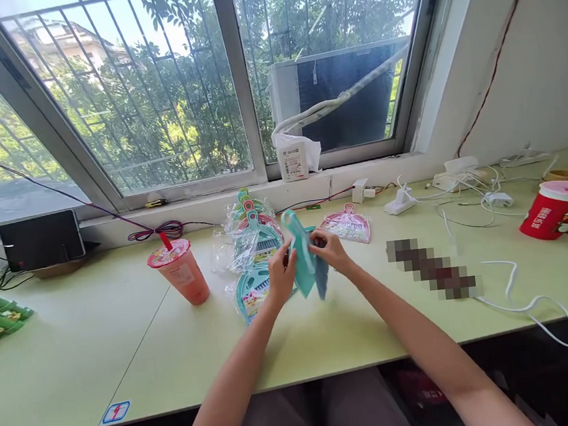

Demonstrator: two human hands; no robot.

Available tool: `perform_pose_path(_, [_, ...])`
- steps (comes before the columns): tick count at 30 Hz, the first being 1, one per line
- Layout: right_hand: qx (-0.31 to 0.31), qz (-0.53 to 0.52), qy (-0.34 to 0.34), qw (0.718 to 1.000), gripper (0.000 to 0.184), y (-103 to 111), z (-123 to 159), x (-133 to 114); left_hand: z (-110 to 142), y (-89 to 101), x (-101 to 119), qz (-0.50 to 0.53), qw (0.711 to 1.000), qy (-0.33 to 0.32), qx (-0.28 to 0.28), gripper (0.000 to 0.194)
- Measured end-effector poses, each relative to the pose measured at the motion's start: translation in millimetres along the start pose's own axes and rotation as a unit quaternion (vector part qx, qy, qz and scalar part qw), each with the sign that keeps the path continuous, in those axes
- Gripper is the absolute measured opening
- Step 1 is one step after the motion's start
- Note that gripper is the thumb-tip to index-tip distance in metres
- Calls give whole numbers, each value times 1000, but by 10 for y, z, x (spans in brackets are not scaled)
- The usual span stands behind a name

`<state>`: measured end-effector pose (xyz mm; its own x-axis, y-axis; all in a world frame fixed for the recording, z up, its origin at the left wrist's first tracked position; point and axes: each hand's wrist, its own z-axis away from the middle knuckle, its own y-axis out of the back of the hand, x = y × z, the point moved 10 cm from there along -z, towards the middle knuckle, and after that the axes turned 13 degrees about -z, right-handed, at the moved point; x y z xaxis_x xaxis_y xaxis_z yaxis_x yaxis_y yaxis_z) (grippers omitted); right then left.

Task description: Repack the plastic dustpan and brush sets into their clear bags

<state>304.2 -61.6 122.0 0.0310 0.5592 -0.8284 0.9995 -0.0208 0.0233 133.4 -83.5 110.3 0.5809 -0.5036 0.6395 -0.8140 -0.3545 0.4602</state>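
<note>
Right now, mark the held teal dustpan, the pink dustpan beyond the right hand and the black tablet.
Teal dustpan [303,276], head view: lower pan.
Pink dustpan [346,227], head view: middle of pan.
Black tablet [41,241], head view: screen middle.

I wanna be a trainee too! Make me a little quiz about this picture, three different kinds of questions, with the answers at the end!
1. Pick one: what colour is the flat piece in the left hand?
A) red
B) turquoise
C) yellow

2. True or false: the pink wrapped item lies on the table.

3. Fill in the gap: the cup of orange drink stands to the person's ____ of the hands.

Key:
1. B
2. True
3. left
</note>
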Motion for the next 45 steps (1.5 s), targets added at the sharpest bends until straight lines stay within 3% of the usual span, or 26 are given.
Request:
perform_pose_path(3, [36,-120,-74,989,36,314,-75,16,-135,345,-355,-2,991,91,103,39])
perform_pose_path(5, [58,-89,-76,991,40,536,-119,-33,-211,538,-620,-17,979,151,136,38])
perform_pose_path(8, [96,128,-52,986,40,815,-167,-103,-335,683,-834,-42,977,173,113,39])
perform_pose_path(12, [88,436,-122,887,29,870,-142,112,-411,757,-844,-145,977,142,65,36])
perform_pose_path(15, [17,539,-193,820,29,742,-66,396,-388,640,-884,-249,958,141,-20,32])
perform_pose_path(18, [-27,568,-228,790,32,661,0,590,-328,521,-949,-354,920,144,-87,32])
perform_pose_path(21, [-40,557,-243,793,33,677,22,717,-297,480,-944,-421,891,136,-98,32])
perform_pose_path(24, [-37,527,-250,812,32,755,17,831,-299,523,-865,-437,888,130,-62,32])
perform_pose_path(27, [-25,521,-210,827,29,819,-19,876,-299,550,-785,-442,888,125,-41,32])
perform_pose_path(30, [-27,549,-154,821,28,848,-39,903,-288,539,-739,-458,880,119,-45,33])
perform_pose_path(38, [-16,541,-132,830,19,998,-79,1141,-245,512,-845,-507,852,108,-69,24])
perform_pose_path(42, [-20,547,-91,832,16,951,-123,1055,-252,459,-933,-485,866,98,-78,18])
perform_pose_path(45, [-18,487,-85,869,15,1004,-182,891,-291,487,-885,-410,907,91,-45,22])
